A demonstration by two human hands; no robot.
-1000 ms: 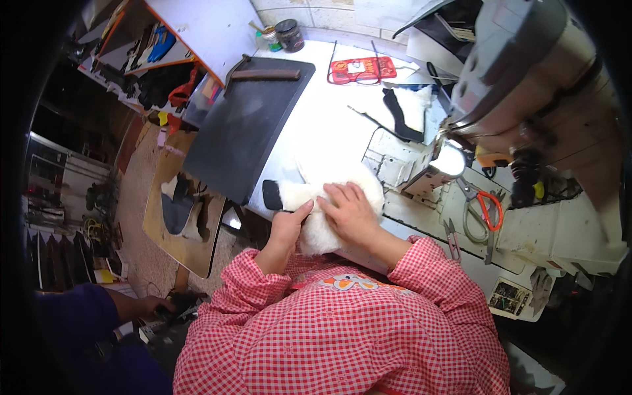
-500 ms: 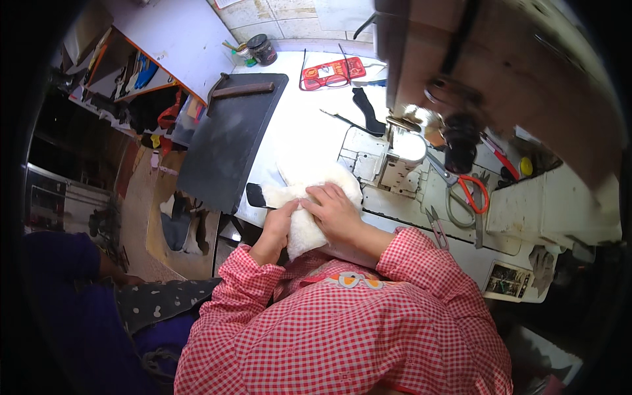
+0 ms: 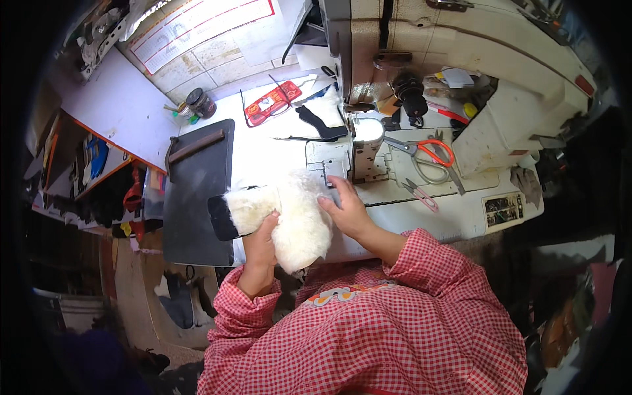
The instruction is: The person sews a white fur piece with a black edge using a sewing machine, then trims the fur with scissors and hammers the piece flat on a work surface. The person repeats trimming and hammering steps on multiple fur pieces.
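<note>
The fluffy white fleece piece with a black edge is lying at the centre of the view, on the near edge of the white worktop, and we are handling it with both hands. Our left hand is coming up from six o'clock and its fingers are closing around the lower part of the fleece, thumb pressed into the pile. Our right hand is sitting at three o'clock of the fleece, fingers spread flat and touching its right edge, gripping nothing that we can make out. The black edge is pointing toward nine o'clock, overlapping the dark rectangular cutting mat.

Just at one o'clock of the fleece, the beige industrial sewing machine is towering over the worktop, its needle post standing near our right fingertips. Orange-handled scissors are lying on the machine bed at two o'clock, well apart from our hands. A black sole-shaped cut piece is resting at twelve o'clock, beside a flat red packet. A small dark round jar is standing at eleven o'clock, at the far corner of the worktop. Our red-and-white checked sleeves are filling the lower view.
</note>
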